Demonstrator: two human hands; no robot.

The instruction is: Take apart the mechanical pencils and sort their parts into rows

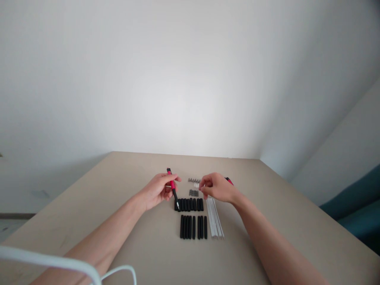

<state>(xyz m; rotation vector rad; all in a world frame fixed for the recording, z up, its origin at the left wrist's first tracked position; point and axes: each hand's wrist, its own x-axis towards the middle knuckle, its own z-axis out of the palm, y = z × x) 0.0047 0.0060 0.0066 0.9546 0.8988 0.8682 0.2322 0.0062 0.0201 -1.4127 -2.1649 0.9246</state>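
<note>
My left hand (157, 191) is closed round a red and black pen (172, 187), held tilted with its tip down by the upper row of black pen barrels (189, 204). My right hand (216, 187) hovers beside the small parts, its fingers pinched together over tiny white pieces (196, 185); what they pinch is too small to make out. A red item (229, 181) shows just behind that hand. A second row of black barrels (192, 227) lies nearer me, with a bundle of white refills (215, 218) to its right.
Small grey springs or tips (194, 180) and dark little parts (193, 192) lie in short rows behind the barrels on the beige table (118, 206). A white cable (59, 263) crosses the near left corner. A teal seat (356, 213) stands at the right.
</note>
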